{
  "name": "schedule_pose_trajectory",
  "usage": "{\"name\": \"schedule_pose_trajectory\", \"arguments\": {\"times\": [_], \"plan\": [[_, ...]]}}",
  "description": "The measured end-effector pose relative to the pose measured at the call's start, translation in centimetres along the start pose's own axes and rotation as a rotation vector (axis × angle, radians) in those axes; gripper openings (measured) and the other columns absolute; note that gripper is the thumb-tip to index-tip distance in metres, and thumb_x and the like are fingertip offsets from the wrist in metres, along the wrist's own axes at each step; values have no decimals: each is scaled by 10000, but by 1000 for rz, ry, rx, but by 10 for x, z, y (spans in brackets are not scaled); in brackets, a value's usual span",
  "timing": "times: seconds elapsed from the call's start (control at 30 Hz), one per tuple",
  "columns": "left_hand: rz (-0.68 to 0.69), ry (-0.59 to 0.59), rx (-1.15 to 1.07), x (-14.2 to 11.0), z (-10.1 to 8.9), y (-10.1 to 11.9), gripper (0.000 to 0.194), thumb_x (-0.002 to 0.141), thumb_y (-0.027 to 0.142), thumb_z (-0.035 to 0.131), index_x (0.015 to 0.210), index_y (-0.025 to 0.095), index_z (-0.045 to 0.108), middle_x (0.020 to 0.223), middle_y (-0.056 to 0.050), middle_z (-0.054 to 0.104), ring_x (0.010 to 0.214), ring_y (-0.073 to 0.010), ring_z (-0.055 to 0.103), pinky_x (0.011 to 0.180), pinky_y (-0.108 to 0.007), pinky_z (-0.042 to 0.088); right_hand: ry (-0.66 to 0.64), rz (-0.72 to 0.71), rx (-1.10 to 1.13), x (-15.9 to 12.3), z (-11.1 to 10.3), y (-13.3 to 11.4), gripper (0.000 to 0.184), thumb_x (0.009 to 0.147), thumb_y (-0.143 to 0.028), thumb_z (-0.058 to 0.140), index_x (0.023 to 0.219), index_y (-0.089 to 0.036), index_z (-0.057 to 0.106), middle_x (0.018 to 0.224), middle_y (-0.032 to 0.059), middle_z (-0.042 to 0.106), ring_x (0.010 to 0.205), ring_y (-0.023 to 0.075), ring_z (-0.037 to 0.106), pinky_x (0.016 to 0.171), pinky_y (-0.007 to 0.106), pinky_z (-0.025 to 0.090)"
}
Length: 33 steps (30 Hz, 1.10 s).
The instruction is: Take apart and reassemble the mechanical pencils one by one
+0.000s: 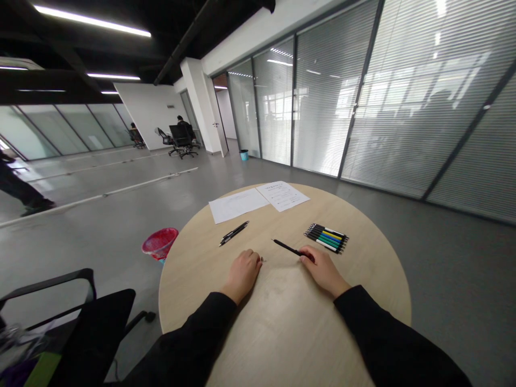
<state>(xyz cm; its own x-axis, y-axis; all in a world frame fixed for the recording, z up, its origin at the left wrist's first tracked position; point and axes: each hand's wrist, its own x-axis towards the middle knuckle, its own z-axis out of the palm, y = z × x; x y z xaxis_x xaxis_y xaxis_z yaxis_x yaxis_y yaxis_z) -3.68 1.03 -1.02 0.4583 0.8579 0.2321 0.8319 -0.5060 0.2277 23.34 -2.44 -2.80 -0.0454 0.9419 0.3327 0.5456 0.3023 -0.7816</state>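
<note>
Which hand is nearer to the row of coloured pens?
The right. The right hand, holding a black pen, is just on the near side of the row of coloured pens; the left hand rests farther off, to the row's left.

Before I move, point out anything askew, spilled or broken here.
Nothing looks spilled or broken. Slightly untidy: the two paper sheets lie at different angles, so they look askew. A small piece beside the left hand is too tiny to identify.
</note>
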Motion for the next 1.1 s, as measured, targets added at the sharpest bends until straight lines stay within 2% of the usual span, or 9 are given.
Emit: {"name": "schedule_pose_trajectory", "arguments": {"times": [0.23,0.4,0.5,0.63,0.73,0.87,1.0,1.1], "plan": [[53,-2,55,1,5,-1,215,963,204,426,848,181,606,870,-86,614,816,-219,574,751,-339,458,10,-7,9,0,1,2,184,862,-229,528,958,-200,683,928,59,732,864,231,665,801,358,495],[100,6,103,-2,-2,0,259,989,230,378,848,188,591,855,-81,602,786,-214,562,726,-329,449,3,-1,15,0,1,1,170,864,-229,528,949,-204,673,932,58,731,876,233,669,806,355,492],[146,53,23,-4,-11,1,250,990,243,368,870,188,580,876,-79,600,796,-209,557,732,-323,451,4,-5,7,0,1,2,174,864,-225,528,952,-205,677,933,56,733,866,231,668,798,354,491],[177,137,-189,-4,-20,5,237,997,258,356,900,187,560,936,-86,598,843,-202,559,778,-321,460,11,-7,6,0,1,4,182,868,-219,529,966,-204,681,948,59,733,871,230,664,800,354,487],[115,198,-329,-2,-23,8,210,996,275,370,932,191,551,912,-68,602,823,-192,567,772,-316,460,18,-5,1,1,1,5,183,871,-215,530,972,-200,682,944,57,730,862,226,659,793,350,483],[-53,243,-488,6,-22,13,188,985,312,407,958,195,551,848,-38,632,772,-183,599,726,-307,455,21,-8,-14,1,0,3,185,869,-210,529,965,-195,686,934,58,728,853,225,656,777,342,477],[-165,265,-636,18,-19,17,151,946,310,468,886,195,545,795,-24,637,736,-176,610,681,-292,448,30,-8,-28,2,-2,3,188,864,-208,528,955,-192,692,933,59,728,864,228,651,786,341,469],[-195,300,-757,29,-13,18,90,895,267,521,843,193,527,763,-6,620,684,-156,588,650,-274,437,39,-12,-34,2,-2,5,192,863,-207,525,954,-193,694,932,57,725,863,226,646,788,340,465]]}}
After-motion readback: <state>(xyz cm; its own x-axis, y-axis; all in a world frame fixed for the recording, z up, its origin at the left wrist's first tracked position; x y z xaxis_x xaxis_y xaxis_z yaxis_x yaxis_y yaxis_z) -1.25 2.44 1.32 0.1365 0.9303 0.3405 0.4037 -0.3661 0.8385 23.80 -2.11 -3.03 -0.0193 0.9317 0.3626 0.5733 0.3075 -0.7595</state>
